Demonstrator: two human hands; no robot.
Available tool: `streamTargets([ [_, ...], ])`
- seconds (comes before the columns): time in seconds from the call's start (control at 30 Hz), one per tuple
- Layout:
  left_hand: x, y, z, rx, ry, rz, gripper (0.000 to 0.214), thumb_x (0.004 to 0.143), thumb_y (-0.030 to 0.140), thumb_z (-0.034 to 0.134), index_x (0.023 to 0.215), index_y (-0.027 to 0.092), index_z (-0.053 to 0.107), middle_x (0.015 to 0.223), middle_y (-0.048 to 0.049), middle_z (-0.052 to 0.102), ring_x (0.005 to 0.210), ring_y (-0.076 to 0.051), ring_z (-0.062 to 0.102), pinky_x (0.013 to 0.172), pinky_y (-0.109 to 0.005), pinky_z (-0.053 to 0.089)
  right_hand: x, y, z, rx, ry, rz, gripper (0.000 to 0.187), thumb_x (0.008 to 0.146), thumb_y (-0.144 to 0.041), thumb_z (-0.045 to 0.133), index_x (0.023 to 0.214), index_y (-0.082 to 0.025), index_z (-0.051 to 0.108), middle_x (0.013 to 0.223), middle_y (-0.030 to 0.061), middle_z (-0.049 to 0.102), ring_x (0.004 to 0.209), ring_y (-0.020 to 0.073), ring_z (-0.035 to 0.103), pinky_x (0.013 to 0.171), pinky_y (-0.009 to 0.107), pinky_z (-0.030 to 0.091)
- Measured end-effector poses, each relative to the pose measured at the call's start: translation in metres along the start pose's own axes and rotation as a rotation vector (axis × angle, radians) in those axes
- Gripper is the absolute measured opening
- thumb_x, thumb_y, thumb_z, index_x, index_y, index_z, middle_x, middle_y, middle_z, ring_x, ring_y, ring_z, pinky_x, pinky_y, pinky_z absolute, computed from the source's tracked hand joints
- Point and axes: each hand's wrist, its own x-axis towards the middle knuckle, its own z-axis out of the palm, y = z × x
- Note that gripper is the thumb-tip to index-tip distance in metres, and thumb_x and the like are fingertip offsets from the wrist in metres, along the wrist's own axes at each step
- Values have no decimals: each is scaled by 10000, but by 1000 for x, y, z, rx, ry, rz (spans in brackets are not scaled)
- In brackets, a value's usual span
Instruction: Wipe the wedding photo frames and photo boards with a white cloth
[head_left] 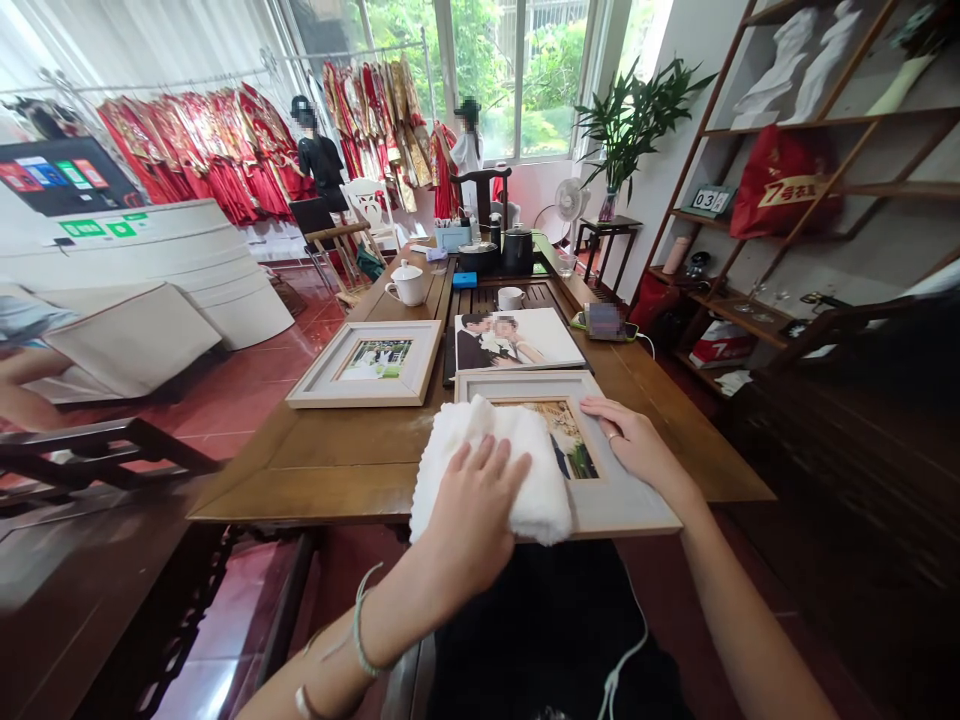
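Observation:
My left hand (pixel 476 500) grips a folded white towel (pixel 544 460) from above, pressing it onto a framed photo, its fingers curved into the cloth. Light wood edges and a wide grey mat make up this picture frame (pixel 630 505), which lies at the table's near edge. The towel covers its left part and some of the photo. Flat on the frame's right side rests my right hand (pixel 630 435), fingers stretched out and a ring on one. A second framed photo (pixel 367 362) lies to the left. Just behind is a large wedding photo panel (pixel 517 338).
On the wooden table (pixel 300 470) stand a white lidded teapot (pixel 407 284), a white cup (pixel 511 298), a blue box (pixel 465 280) and a dark kettle (pixel 518 250). A phone (pixel 606 321) with a cable lies at the right. Two people stand by red garments (pixel 210 160).

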Motion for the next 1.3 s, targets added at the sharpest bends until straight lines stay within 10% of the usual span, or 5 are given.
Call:
streamTargets([
  [0.3, -12, 15, 7, -59, -6, -13, 773, 678, 165, 571, 1423, 184, 367, 1508, -134, 356, 1404, -337, 284, 1137, -516, 267, -1, -1, -3, 77, -61, -39, 374, 850, -126, 431, 1064, -248, 712, 1199, 47, 682, 1189, 212, 584, 1096, 458, 385],
  [0.8, 84, -47, 10, 106, 174, -102, 705, 743, 190, 608, 1409, 175, 379, 1516, -161, 317, 1426, -355, 206, 1133, -500, 212, 0, -2, -4, 71, -77, -36, 383, 842, -117, 440, 1068, -253, 718, 1215, 42, 673, 1182, 209, 589, 1080, 443, 405],
  [1.3, -3, -10, 8, -3, -15, -21, 822, 675, 139, 574, 1458, 195, 331, 1555, -150, 252, 1443, -346, 153, 1160, -524, 190, 0, -7, -2, 82, -31, -8, 378, 824, -110, 431, 1008, -248, 732, 1162, 40, 700, 1146, 214, 614, 1075, 445, 411],
])
